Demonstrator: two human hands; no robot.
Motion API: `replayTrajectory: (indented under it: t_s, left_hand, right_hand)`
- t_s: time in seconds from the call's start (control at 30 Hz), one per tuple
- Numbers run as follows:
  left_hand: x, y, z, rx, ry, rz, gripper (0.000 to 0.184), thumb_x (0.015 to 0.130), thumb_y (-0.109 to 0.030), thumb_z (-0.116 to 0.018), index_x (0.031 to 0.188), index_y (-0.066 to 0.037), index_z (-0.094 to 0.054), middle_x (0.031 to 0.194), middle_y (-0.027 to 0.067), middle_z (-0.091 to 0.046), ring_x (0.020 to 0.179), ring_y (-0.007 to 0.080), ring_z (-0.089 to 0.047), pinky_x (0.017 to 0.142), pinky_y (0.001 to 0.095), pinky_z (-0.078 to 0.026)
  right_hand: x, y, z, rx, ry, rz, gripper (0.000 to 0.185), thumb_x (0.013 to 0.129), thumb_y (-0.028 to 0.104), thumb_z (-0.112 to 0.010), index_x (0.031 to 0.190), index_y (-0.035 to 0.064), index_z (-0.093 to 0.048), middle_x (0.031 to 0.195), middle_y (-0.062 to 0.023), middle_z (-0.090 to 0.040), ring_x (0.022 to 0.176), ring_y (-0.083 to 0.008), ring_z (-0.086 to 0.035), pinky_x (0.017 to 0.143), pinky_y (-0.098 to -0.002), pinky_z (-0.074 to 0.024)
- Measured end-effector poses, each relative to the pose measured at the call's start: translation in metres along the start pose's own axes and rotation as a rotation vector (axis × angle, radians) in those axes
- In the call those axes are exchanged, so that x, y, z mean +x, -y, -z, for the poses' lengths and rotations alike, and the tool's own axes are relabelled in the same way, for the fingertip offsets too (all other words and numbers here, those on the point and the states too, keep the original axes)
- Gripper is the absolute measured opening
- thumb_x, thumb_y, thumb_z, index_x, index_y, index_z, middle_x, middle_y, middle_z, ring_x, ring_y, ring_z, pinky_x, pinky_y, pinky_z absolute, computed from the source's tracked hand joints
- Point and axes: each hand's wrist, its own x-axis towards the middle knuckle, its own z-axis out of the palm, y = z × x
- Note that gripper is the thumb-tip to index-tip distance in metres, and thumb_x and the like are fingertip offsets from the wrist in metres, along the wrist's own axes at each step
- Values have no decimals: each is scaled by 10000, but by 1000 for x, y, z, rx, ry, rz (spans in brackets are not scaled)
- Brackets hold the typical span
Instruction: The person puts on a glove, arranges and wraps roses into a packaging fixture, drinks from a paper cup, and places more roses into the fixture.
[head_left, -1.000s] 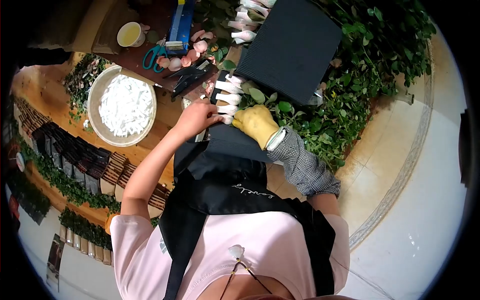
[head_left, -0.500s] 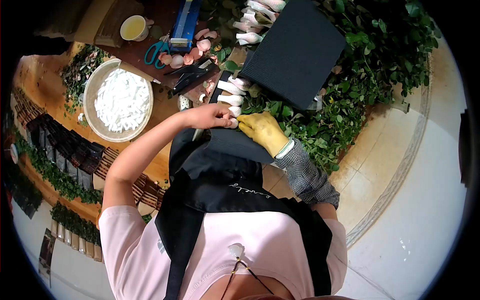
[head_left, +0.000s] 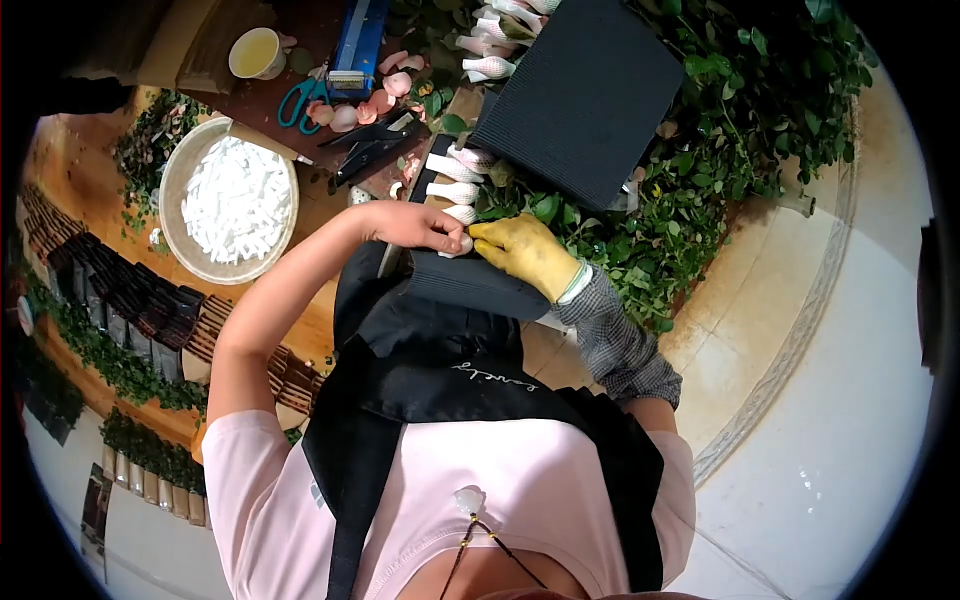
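Head view: clock directions run from the bud between the hands.
Netted bud (head_left: 459, 250): pale, at the near end of the row, close above the edge of the lower black corrugated sheet (head_left: 475, 287).
Left hand (head_left: 412, 226): bare, at 10 o'clock, thumb and fingertips pinched together on the bud.
Right hand (head_left: 530, 258): in a yellow glove, at 3 o'clock, fingers bent, tips just beside the bud; whether they grip anything I cannot tell.
Bud row (head_left: 453, 191): white-netted heads lying side by side at 12 o'clock.
Upper corrugated board (head_left: 580, 100): black, at 1 o'clock, more netted buds (head_left: 488, 68) just beside its left edge.
Foliage (head_left: 690, 225): green leaves, heaped around 3 o'clock.
White basket (head_left: 168, 205): at 9 o'clock, filled with small white pieces (head_left: 238, 200).
Tabletop: teal scissors (head_left: 290, 108) and cup (head_left: 257, 54) between 10 and 11; black stapler-like tool (head_left: 378, 147), loose petals (head_left: 344, 118) and blue object (head_left: 357, 45) around 11.
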Motion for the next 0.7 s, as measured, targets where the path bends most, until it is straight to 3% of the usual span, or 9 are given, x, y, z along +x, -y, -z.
replayTrajectory:
  t_s: [0.17,0.27,0.33,0.4,0.5,0.53,0.6,0.63,0.7]
  left_hand:
    - [-13,-7,-2,110,-145,1,211,999,-251,-607,951,-47,-629,851,20,-594,817,108,-517,795,294,-435]
    - [-41,-15,-20,684,-660,72,196,937,-265,-669,932,-74,-712,932,126,-597,941,284,-563,868,328,-443]
    - [-59,-2,-23,629,-717,50,183,926,-236,-672,964,-61,-712,945,110,-560,958,270,-541,899,334,-435]
    - [-77,4,-21,195,-928,-36,153,942,-156,-625,994,-24,-682,1043,100,-579,1030,226,-549,937,328,-432]
    - [-87,-13,-29,-87,-1025,-164,121,943,-63,-520,849,11,-540,1090,87,-624,1103,183,-562,975,297,-424]
    - [-84,-2,-30,-52,-1022,-179,163,937,-90,-545,810,-2,-495,872,94,-625,902,181,-613,833,307,-481]
    - [-67,11,-31,129,-1125,62,199,936,-149,-595,825,-13,-502,693,118,-566,690,246,-601,660,347,-479]
    - [-55,5,-32,299,-1168,58,325,918,-276,-667,824,-18,-493,642,161,-523,596,337,-560,575,414,-438]
    - [-32,-2,-31,504,-1059,161,458,863,-472,-707,857,-29,-589,680,170,-613,680,386,-625,625,456,-493]
  right_hand:
    - [12,5,12,3,227,-170,291,912,275,-620,1151,120,-685,930,-113,-728,863,-319,-688,824,-441,-530]
    - [19,3,1,-45,292,-207,300,929,325,-604,1110,110,-710,911,-108,-735,858,-314,-695,812,-445,-536]
    - [29,0,-9,-235,396,-233,296,929,350,-599,1006,93,-724,892,-120,-730,833,-305,-696,780,-434,-540]
    - [27,-1,-16,-247,377,-269,300,927,358,-599,936,83,-719,835,-134,-716,776,-309,-691,745,-428,-538]
    - [11,-7,-13,-139,139,-92,248,913,326,-627,955,94,-704,754,-122,-694,687,-322,-673,713,-445,-527]
    - [10,-2,-2,5,59,-49,238,903,315,-648,987,97,-696,764,-117,-695,686,-316,-672,707,-437,-530]
    - [9,20,25,116,-26,-180,238,897,311,-659,1005,102,-699,784,-121,-699,695,-306,-674,703,-427,-533]
    - [10,15,21,-151,-146,-87,246,911,314,-641,981,85,-696,800,-128,-703,717,-298,-679,708,-422,-532]
    - [24,16,11,-299,23,-226,250,914,317,-632,958,79,-692,799,-127,-705,729,-293,-680,717,-416,-529]
